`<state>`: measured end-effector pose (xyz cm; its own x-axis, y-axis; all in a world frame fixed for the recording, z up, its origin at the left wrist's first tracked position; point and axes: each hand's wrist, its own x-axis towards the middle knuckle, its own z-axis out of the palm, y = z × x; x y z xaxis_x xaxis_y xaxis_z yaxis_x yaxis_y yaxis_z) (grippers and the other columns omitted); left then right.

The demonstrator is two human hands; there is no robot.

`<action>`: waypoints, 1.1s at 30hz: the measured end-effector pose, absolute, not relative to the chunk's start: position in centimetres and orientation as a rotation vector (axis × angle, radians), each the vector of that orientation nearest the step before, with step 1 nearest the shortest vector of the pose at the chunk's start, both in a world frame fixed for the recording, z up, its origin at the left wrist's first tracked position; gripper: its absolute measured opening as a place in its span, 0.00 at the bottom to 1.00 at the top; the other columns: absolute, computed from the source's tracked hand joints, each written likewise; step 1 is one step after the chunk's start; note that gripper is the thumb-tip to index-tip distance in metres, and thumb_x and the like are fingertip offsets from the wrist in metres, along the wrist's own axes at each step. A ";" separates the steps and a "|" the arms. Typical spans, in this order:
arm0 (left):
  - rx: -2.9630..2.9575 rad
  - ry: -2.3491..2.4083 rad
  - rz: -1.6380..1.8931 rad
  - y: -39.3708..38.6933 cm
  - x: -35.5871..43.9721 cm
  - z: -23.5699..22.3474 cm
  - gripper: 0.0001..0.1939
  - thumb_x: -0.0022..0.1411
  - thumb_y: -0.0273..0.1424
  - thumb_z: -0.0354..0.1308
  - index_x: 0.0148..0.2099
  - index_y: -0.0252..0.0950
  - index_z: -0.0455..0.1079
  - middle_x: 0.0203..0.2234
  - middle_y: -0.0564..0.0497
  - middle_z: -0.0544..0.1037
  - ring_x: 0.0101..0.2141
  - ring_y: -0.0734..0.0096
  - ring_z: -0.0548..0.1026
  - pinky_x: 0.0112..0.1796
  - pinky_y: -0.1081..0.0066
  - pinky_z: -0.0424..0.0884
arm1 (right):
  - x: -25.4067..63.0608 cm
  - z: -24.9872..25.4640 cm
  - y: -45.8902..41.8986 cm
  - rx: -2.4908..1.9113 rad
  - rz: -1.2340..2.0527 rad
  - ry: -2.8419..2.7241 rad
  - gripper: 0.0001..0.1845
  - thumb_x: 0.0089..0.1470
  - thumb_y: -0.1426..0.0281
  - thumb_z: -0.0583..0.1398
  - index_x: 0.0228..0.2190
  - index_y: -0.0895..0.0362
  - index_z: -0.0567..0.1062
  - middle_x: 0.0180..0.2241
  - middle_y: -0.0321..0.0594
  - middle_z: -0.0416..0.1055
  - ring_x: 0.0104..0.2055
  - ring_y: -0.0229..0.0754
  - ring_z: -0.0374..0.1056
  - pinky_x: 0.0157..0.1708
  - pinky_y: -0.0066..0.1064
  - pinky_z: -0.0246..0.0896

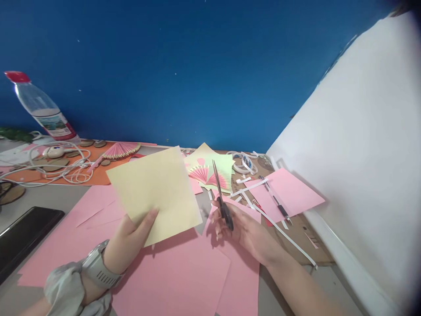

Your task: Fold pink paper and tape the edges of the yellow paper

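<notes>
Scissors [225, 210] with black handles sit in our right hand [241, 226], its fingers loosely curled and partly open around the grips, the blades pointing away from us and nearly together. Our left hand [136, 232] is closed on a yellow paper sheet [156, 188], thumb on top, holding it by its near side above the pink sheets [184, 272] that spread towards the tabletop's near edge. We wear a grey watch [101, 265] and a scrunchie [67, 287] on the left arm.

Beyond the yellow sheet, a green sheet [226, 164] carries pink pleated paper [200, 173]. Towards the tabletop's right edge, a pen [274, 199] lies across a pink sheet [296, 193], with white strips [286, 237] beside it over cardboard [315, 250]. At the far left corner we see a red-capped bottle [49, 114]; nearer, beside the left edge, a black phone [28, 237]. A pink folded fan [121, 150] and white cables [77, 169] lie on orange paper [98, 175] near the far edge.
</notes>
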<state>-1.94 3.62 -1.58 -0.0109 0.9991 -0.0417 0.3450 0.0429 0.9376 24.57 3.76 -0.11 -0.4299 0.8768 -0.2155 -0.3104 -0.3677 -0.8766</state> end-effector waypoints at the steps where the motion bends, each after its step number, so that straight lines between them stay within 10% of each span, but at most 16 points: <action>1: 1.440 1.522 0.998 3.6 -2.1 -1.7 0.22 0.60 0.46 0.50 0.48 0.37 0.71 0.47 0.50 0.76 0.54 0.55 0.67 0.55 0.63 0.62 | 24.4 -0.1 3.7 -0.897 1.897 -1.024 0.17 0.61 0.62 0.50 0.47 0.55 0.67 0.37 0.41 0.66 0.32 0.39 0.66 0.35 0.36 0.64; 15: 1.480 1.615 0.984 3.4 -2.4 -1.9 0.20 0.61 0.45 0.50 0.48 0.40 0.72 0.47 0.54 0.75 0.58 0.56 0.61 0.56 0.67 0.60 | 23.7 -0.1 2.8 -1.106 2.033 -1.396 0.09 0.55 0.64 0.53 0.35 0.57 0.63 0.28 0.34 0.63 0.17 0.29 0.58 0.13 0.23 0.58; 33: 1.488 1.590 0.969 3.5 -2.0 -1.6 0.18 0.62 0.43 0.50 0.46 0.40 0.72 0.49 0.54 0.74 0.55 0.57 0.65 0.58 0.66 0.57 | 22.7 0.5 2.1 -1.126 2.055 -1.497 0.07 0.53 0.67 0.55 0.29 0.57 0.60 0.26 0.32 0.58 0.25 0.31 0.51 0.23 0.22 0.47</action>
